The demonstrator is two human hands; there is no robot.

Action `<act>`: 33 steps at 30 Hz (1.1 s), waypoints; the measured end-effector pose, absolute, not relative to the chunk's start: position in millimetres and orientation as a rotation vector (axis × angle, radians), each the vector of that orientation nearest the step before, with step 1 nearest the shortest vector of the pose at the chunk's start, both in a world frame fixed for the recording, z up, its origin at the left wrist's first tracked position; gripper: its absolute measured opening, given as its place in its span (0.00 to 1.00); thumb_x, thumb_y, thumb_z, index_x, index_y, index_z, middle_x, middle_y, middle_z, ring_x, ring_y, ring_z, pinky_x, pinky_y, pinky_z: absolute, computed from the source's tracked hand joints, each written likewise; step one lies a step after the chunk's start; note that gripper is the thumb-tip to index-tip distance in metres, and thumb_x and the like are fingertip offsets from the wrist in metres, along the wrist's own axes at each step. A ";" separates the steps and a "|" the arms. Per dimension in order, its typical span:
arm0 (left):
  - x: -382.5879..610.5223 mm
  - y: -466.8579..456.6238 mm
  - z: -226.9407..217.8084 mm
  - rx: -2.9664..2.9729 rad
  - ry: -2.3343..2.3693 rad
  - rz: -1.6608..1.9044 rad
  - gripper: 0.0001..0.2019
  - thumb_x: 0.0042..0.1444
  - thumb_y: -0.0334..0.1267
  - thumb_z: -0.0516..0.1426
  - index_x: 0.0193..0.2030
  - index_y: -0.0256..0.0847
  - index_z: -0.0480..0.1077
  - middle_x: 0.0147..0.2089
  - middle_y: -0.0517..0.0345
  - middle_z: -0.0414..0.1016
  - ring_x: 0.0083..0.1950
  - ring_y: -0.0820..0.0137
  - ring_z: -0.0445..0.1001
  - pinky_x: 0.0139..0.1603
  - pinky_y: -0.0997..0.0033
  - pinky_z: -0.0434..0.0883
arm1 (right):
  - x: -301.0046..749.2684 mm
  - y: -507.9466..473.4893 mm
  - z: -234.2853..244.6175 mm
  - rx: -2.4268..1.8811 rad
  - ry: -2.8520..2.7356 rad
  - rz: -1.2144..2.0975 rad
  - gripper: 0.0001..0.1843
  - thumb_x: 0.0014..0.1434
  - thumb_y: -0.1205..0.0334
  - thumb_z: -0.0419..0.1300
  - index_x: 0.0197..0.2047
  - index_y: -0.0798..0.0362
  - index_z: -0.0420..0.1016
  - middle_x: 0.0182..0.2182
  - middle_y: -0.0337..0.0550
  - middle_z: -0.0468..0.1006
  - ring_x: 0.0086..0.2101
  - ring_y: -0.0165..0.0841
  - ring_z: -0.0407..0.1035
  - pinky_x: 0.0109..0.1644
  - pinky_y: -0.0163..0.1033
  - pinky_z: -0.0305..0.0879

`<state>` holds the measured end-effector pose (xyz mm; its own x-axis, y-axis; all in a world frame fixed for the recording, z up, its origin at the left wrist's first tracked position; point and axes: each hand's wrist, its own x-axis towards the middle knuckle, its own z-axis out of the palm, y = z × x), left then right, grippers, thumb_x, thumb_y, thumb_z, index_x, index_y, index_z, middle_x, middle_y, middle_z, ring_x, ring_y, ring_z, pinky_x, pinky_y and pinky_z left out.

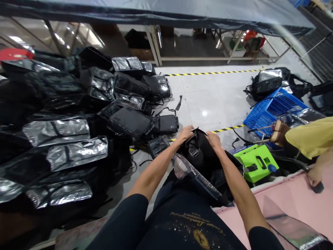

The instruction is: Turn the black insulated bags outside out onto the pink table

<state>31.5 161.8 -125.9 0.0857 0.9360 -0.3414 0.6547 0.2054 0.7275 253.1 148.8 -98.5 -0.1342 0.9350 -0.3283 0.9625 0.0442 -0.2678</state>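
A black bag with a silvery foil layer along its near side is held in front of my body. Its inside is dark, and a black buckle or strap piece shows near the top. My left hand has its fingers closed on the far left edge of the bag. On the far right edge, my right hand grips the same bag, a short span from the left. The bag's lower part rests against my shirt and beside the pink table surface. Some fingertips are hidden behind the edge.
Many black bags with silver linings are heaped on the left floor. A blue crate and a lime-green case stand to the right. A person in a yellow top works there, a hand on the pink surface. A dark-covered table spans the back.
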 end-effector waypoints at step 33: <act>38.5 110.8 -98.7 1.416 1.743 0.416 0.09 0.69 0.41 0.57 0.36 0.45 0.74 0.29 0.60 0.69 0.34 0.65 0.67 0.39 0.68 0.60 | 272.4 129.3 -140.8 2.374 2.236 -1.132 0.16 0.73 0.49 0.54 0.40 0.47 0.77 0.27 0.37 0.72 0.31 0.36 0.64 0.40 0.37 0.62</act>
<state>38.5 110.8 -98.7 -0.0182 0.9205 -0.3904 0.6454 0.3091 0.6986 272.4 129.3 -140.8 -0.0289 0.9697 -0.2424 0.7693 -0.1332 -0.6248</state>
